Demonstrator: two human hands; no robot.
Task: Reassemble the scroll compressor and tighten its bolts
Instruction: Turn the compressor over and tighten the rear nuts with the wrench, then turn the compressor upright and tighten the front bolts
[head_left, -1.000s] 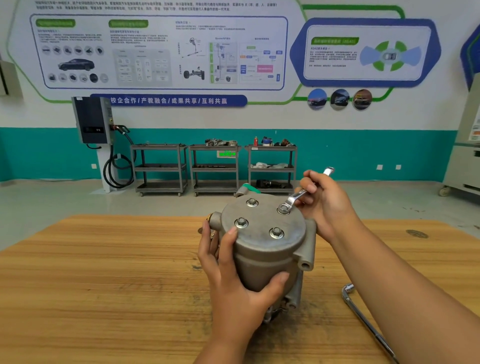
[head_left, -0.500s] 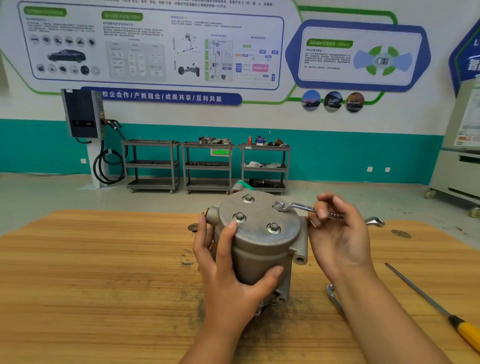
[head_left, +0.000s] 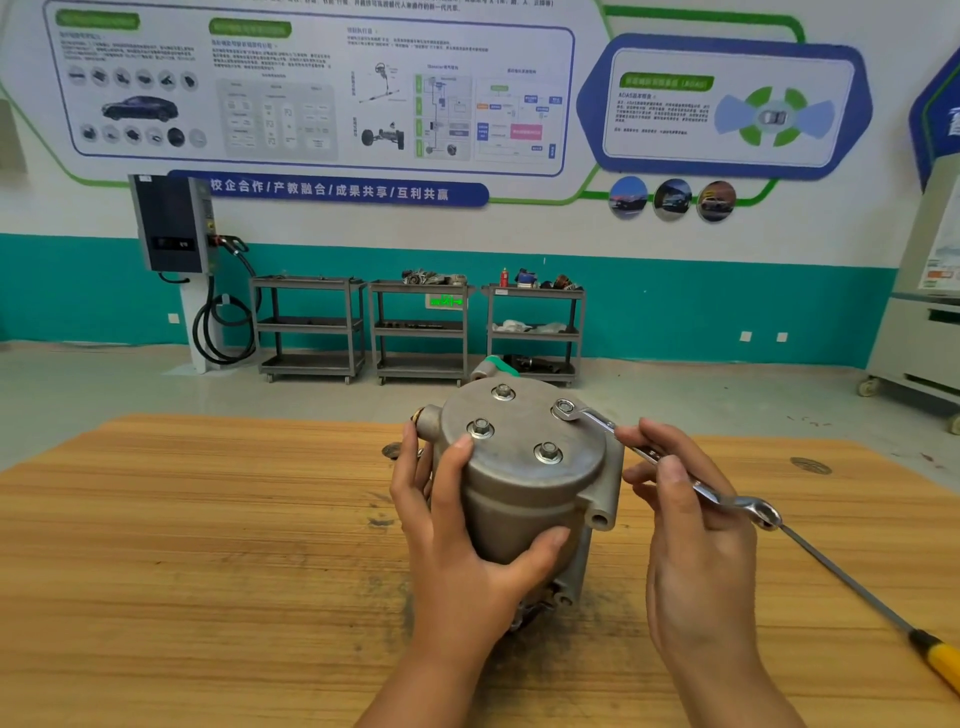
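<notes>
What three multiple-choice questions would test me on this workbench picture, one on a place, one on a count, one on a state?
1. Where is the ring end of the wrench?
A) in a toolbox
B) on a bolt at the far right of the top cover of the compressor
C) on the floor

2. How many bolts show on that cover?
A) two
B) four
C) six

3. What is the left hand doing?
A) gripping the compressor's body
B) hanging empty
C) holding a hammer

Answers:
1 B: the ring sits over the far-right bolt while the right hand holds the shaft.
2 B: three bare bolt heads show, plus the one under the wrench.
3 A: its fingers and thumb wrap round the housing.
</notes>
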